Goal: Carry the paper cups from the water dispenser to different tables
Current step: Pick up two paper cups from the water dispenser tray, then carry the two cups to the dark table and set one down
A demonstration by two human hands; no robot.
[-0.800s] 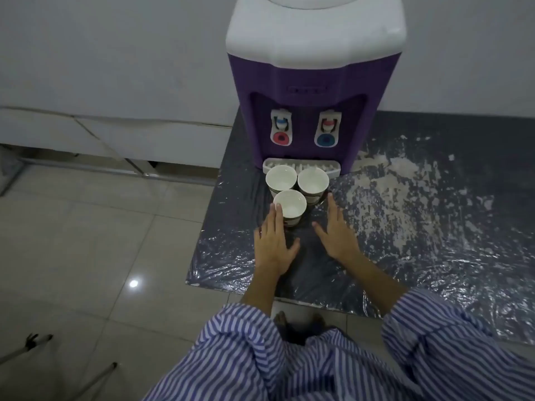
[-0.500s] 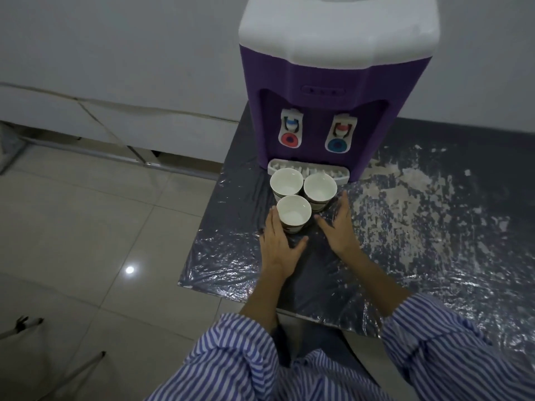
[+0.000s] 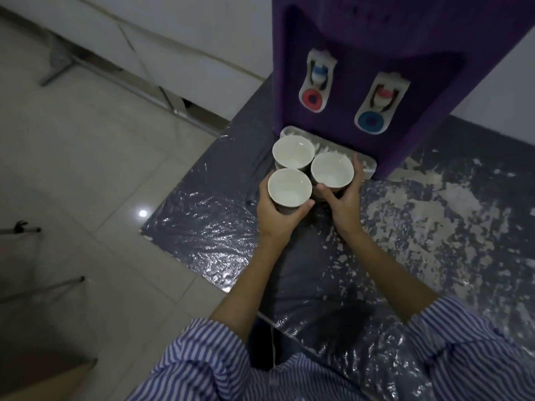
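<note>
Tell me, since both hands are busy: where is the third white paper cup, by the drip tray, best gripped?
Judging by its upright pose, grip the rear white paper cup around its dark side wall below the rim, coming from its free left side; the other cups crowd its near and right sides.

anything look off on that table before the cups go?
Yes: the dark plastic-wrapped tabletop is wrinkled, with whitish flaky patches right of the purple water dispenser. The three white paper cups stand upright; no spill visible.
</note>
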